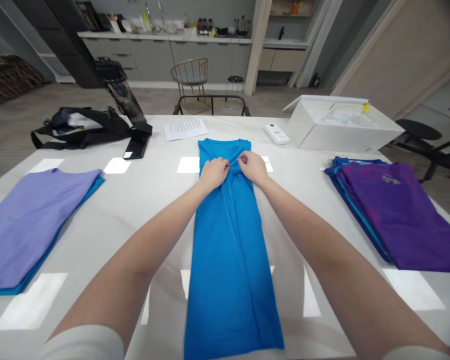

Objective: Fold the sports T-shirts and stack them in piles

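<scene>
A blue garment lies lengthwise on the white table, folded into a long narrow shape with its neckline at the far end. Near that end my left hand and my right hand pinch the fabric, a small gap apart. Creases run from between the fingers down the cloth. To the left lies a lavender garment on top of a teal one. On the right a purple garment tops a stack of folded blue and teal clothes.
The white table bears a black bag, a tall bottle, a phone, a printed sheet, a small white device and an open white box. Chairs stand beyond the far edge.
</scene>
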`<action>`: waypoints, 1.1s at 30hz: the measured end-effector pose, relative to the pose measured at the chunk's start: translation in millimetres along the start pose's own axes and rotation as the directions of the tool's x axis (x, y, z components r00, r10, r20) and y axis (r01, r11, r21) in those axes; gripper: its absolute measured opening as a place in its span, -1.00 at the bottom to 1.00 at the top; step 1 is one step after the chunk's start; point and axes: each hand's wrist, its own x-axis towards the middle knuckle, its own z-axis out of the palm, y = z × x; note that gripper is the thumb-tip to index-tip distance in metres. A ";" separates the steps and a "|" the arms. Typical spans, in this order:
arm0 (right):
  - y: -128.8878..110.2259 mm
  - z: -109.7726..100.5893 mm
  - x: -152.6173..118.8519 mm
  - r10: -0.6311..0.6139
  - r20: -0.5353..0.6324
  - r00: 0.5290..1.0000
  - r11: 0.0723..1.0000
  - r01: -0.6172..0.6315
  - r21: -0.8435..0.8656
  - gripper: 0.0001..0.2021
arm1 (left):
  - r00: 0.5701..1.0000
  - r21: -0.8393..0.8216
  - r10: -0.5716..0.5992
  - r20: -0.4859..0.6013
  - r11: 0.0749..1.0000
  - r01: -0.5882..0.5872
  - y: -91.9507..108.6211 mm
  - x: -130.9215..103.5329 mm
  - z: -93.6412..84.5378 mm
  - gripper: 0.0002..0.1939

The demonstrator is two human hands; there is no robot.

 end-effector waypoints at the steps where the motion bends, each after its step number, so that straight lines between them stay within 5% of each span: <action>1: -3.0 -1.5 -9.9 -0.017 0.041 0.999 1.000 0.017 0.013 -0.76 | 1.000 -0.008 -0.014 0.004 1.000 0.014 1.8 -7.0 -0.6 -0.69; 5: -8.5 -5.9 -46.0 -0.064 0.133 0.989 0.998 0.067 -0.021 -0.69 | 1.000 -0.045 -0.024 0.001 0.999 0.024 7.9 -35.4 0.6 -0.62; 9: -11.8 -9.9 -66.3 -0.072 0.067 0.995 0.987 0.081 -0.141 -0.70 | 0.997 -0.054 0.001 0.071 0.999 0.003 17.4 -62.1 5.6 -0.47; 13: -18.4 -15.5 -74.3 0.047 -0.011 0.999 0.972 -0.048 -0.232 -0.70 | 0.990 -0.031 -0.030 0.137 0.999 0.034 31.9 -87.6 6.2 -0.37; 16: -24.8 -22.4 -86.4 0.104 -0.074 0.992 0.964 -0.119 -0.236 -0.68 | 0.998 0.011 -0.036 0.057 0.999 0.035 46.6 -108.4 0.0 -0.47; 19: -33.3 -29.2 -108.5 0.036 0.003 0.999 0.981 -0.035 -0.190 -0.72 | 0.999 0.068 -0.028 -0.026 0.997 0.030 64.9 -128.9 -5.9 -0.55; 26: -49.1 -35.5 -165.2 -0.137 0.168 0.976 0.986 0.151 -0.073 -0.75 | 1.000 0.082 -0.008 -0.026 0.997 0.010 97.1 -170.8 -2.4 -0.61; 30: -52.9 -37.9 -194.8 -0.139 0.209 0.968 0.990 0.130 0.056 -0.75 | 0.999 0.054 0.030 -0.014 0.998 -0.030 98.3 -196.6 -7.8 -0.67; 33: -59.8 -38.0 -212.5 -0.030 0.205 0.978 0.998 0.017 0.065 -0.76 | 0.999 0.029 0.026 -0.032 0.999 -0.025 100.4 -215.4 -14.5 -0.69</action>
